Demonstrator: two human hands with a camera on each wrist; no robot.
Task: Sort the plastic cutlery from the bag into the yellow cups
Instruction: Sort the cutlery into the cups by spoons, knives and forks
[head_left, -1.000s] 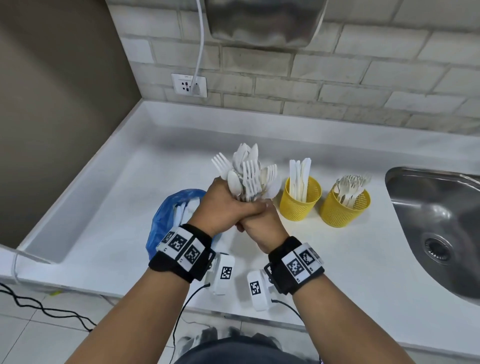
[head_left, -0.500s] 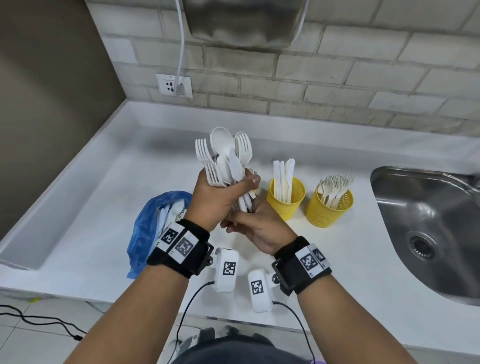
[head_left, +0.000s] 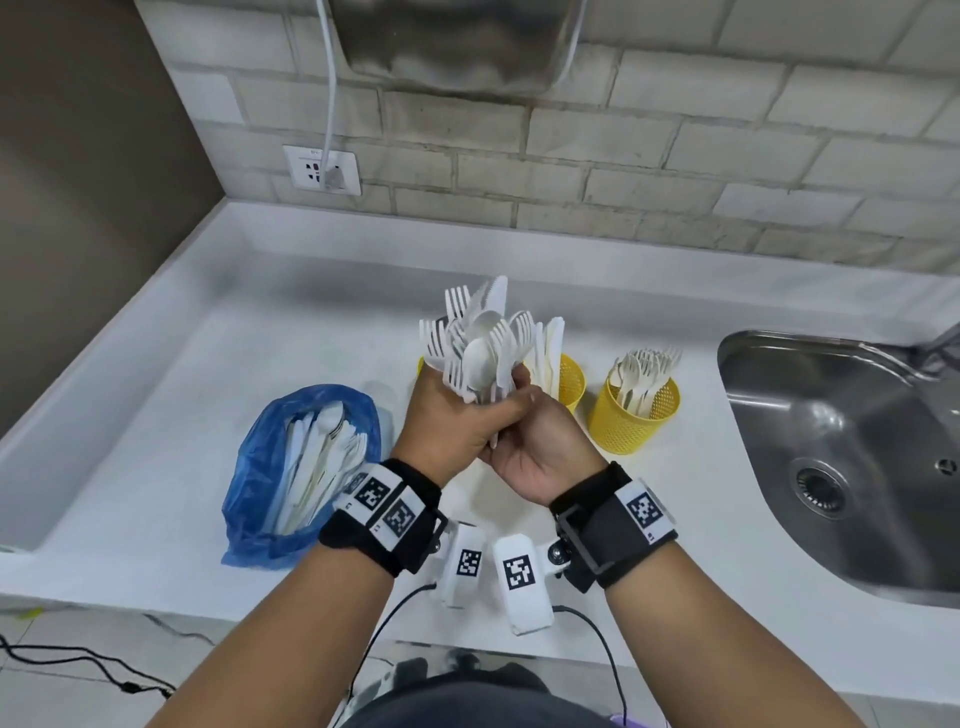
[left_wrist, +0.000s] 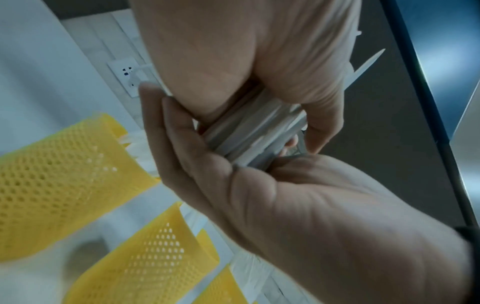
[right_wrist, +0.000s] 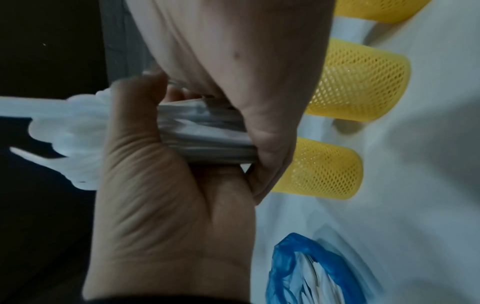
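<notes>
A: Entry, head view. Left hand (head_left: 457, 421) is wrapped around the handles of a mixed bundle of white cutlery (head_left: 483, 348), forks, spoons and at least one knife, heads pointing up, held above the counter (head_left: 182, 415).

B: And the right hand (head_left: 540, 452)?

A: Under and against the left, palm turned up, fingers curled onto the lower ends of the same handles. The left wrist view confirms this: the handle ends sit in the right palm.

B: Where is the rest of the cutlery?

A: Blue bag (head_left: 301, 467) lies open on the counter left of the hands, white pieces still inside. Right yellow cup (head_left: 636, 415) stands near the sink (head_left: 841, 457) and holds forks. Middle yellow cup (head_left: 570, 382) is just behind the bundle and holds flat pieces, probably knives; the hands partly cover it.

B: A third cup?

A: A yellow rim (head_left: 422, 364) shows behind the left hand. The wrist views show three mesh cups; its contents I cannot tell.
</notes>
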